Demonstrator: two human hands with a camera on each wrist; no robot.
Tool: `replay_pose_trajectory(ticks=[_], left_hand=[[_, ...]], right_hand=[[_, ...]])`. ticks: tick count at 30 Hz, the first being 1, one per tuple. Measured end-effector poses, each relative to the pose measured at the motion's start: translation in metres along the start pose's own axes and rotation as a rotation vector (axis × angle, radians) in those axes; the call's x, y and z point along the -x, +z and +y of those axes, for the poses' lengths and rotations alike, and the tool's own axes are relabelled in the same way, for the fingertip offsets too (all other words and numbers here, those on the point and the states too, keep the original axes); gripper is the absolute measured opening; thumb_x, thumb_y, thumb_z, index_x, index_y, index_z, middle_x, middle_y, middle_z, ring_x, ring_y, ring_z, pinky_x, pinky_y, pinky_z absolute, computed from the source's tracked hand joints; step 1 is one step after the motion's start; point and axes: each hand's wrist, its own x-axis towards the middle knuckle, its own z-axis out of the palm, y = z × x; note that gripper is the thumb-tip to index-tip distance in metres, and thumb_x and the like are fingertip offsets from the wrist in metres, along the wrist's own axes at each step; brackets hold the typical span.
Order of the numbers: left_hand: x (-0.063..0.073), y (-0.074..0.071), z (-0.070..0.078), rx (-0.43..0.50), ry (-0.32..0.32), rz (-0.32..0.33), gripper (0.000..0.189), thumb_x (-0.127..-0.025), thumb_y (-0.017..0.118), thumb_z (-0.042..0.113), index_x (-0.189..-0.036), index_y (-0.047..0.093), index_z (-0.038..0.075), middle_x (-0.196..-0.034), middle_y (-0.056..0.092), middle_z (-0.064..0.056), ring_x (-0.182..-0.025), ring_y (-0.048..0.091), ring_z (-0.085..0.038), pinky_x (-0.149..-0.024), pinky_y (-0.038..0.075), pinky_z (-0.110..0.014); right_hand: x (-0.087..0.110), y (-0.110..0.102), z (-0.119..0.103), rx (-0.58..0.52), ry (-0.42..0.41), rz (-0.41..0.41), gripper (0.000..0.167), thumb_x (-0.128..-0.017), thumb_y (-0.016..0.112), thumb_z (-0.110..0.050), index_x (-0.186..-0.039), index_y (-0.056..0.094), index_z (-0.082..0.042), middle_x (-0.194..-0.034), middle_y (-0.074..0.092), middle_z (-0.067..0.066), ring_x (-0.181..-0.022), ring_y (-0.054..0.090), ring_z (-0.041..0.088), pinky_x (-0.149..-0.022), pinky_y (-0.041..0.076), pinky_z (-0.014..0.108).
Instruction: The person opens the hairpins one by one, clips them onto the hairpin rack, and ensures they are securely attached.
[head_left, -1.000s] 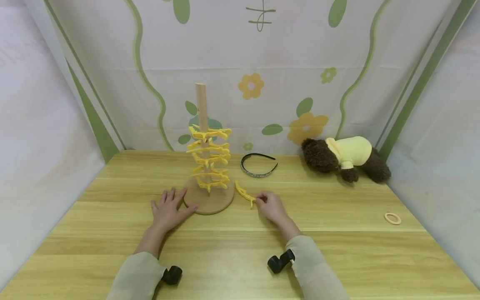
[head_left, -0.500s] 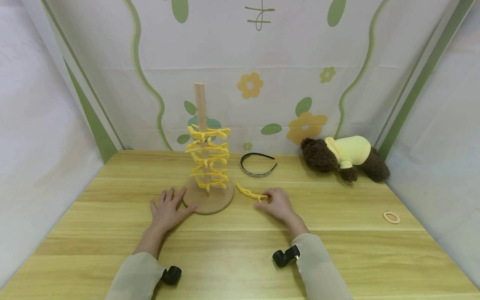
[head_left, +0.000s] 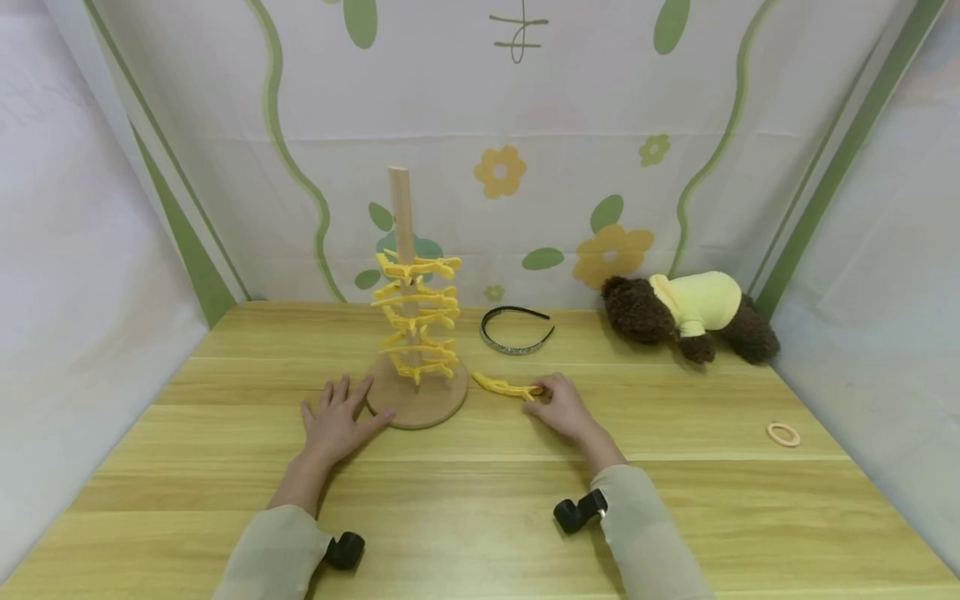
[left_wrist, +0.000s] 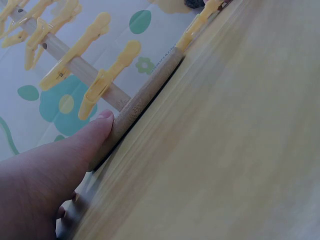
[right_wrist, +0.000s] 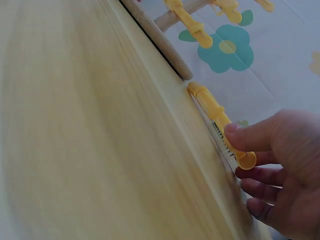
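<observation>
My right hand [head_left: 564, 408] pinches one end of a yellow hair clip [head_left: 501, 387] between thumb and fingers, just right of a wooden stand. In the right wrist view the clip [right_wrist: 206, 104] lies low along the tabletop, with its far tip close to the stand's base. The stand has a round base [head_left: 416, 410] and an upright post [head_left: 402, 212]. Several yellow hair clips [head_left: 420, 315] sit at different heights along that post. My left hand [head_left: 334, 427] lies with spread fingers at the left side of the base, its thumb touching the rim in the left wrist view.
A black headband with a glittery band [head_left: 516, 350] lies behind the held clip. Toward the back right lies a brown plush toy [head_left: 701, 304] in a yellow top. A small pale ring [head_left: 783, 435] rests at the right. Patterned fabric [head_left: 570, 100] closes off the table's back.
My right hand has moved slightly right and away from me, swinging the hair clip from a slant to nearly sideways. The left hand stays at the base.
</observation>
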Motion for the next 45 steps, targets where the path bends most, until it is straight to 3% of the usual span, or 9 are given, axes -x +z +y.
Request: replay_pose_trajectory(ticks=[5,13,18,27,33,37,42,45], left_hand=[[0.0,0.001,0.0,-0.001,-0.002,0.001,0.081,-0.075,0.043,0.065,-0.135,0.029,0.013,-0.137,0.015,-0.025,-0.122,0.006,-0.045,-0.083,-0.008,-0.067],[0.0,0.002,0.0,0.002,-0.002,0.004,0.081,-0.075,0.043,0.065,-0.135,0.03,0.013,-0.137,0.015,-0.024,-0.123,0.006,-0.045,-0.084,-0.008,-0.066],[-0.001,0.002,-0.001,0.005,0.0,0.006,0.081,-0.075,0.043,0.065,-0.135,0.029,0.013,-0.137,0.015,-0.025,-0.122,0.006,-0.045,-0.084,-0.008,-0.066],[-0.003,0.002,-0.003,-0.002,-0.002,0.01,0.081,-0.075,0.043,0.066,-0.136,0.029,0.014,-0.138,0.014,-0.024,-0.123,0.006,-0.045,-0.084,-0.009,-0.066],[-0.002,0.002,-0.001,-0.008,0.001,0.012,0.081,-0.075,0.043,0.066,-0.135,0.029,0.014,-0.137,0.015,-0.024,-0.123,0.006,-0.045,-0.084,-0.008,-0.066],[-0.001,0.001,0.0,-0.006,0.005,0.01,0.08,-0.075,0.044,0.065,-0.135,0.03,0.014,-0.137,0.016,-0.024,-0.122,0.007,-0.045,-0.084,-0.007,-0.066],[-0.001,0.001,0.0,-0.007,0.005,0.007,0.08,-0.075,0.043,0.065,-0.135,0.029,0.014,-0.137,0.015,-0.024,-0.122,0.007,-0.045,-0.084,-0.007,-0.067],[-0.001,0.002,-0.001,-0.01,0.006,0.009,0.081,-0.075,0.043,0.066,-0.135,0.03,0.014,-0.137,0.016,-0.024,-0.123,0.007,-0.045,-0.084,-0.007,-0.067]], right_hand=[[0.001,-0.018,0.003,-0.074,0.017,-0.076,0.034,-0.078,0.064,-0.013,-0.105,0.056,0.005,-0.094,0.053,0.012,-0.085,0.051,0.024,-0.074,0.042,0.037],[-0.004,-0.06,-0.002,-0.033,-0.078,-0.12,0.037,-0.084,0.056,-0.017,-0.114,0.051,0.006,-0.103,0.053,0.015,-0.089,0.05,0.025,-0.071,0.043,0.037],[-0.012,-0.093,-0.022,-0.009,-0.155,-0.127,0.038,-0.087,0.053,-0.019,-0.115,0.049,0.006,-0.104,0.053,0.017,-0.092,0.049,0.028,-0.073,0.042,0.038],[-0.032,-0.138,-0.062,0.022,-0.196,-0.127,0.041,-0.089,0.049,-0.019,-0.122,0.043,0.004,-0.11,0.05,0.019,-0.096,0.048,0.027,-0.081,0.039,0.04],[-0.048,-0.155,-0.085,0.059,-0.268,-0.077,0.035,-0.09,0.047,-0.015,-0.117,0.047,0.008,-0.099,0.054,0.02,-0.088,0.05,0.028,-0.075,0.041,0.04],[-0.058,-0.161,-0.101,0.082,-0.312,-0.016,0.03,-0.09,0.047,-0.013,-0.113,0.051,0.006,-0.091,0.054,0.017,-0.075,0.048,0.023,-0.062,0.039,0.029],[-0.068,-0.162,-0.122,0.077,-0.35,0.058,0.025,-0.088,0.051,-0.014,-0.106,0.055,0.004,-0.08,0.055,0.014,-0.062,0.043,0.019,-0.05,0.034,0.022],[-0.073,-0.157,-0.133,0.037,-0.358,0.089,0.02,-0.086,0.054,-0.012,-0.1,0.058,0.002,-0.077,0.056,0.011,-0.061,0.043,0.018,-0.05,0.033,0.023]])
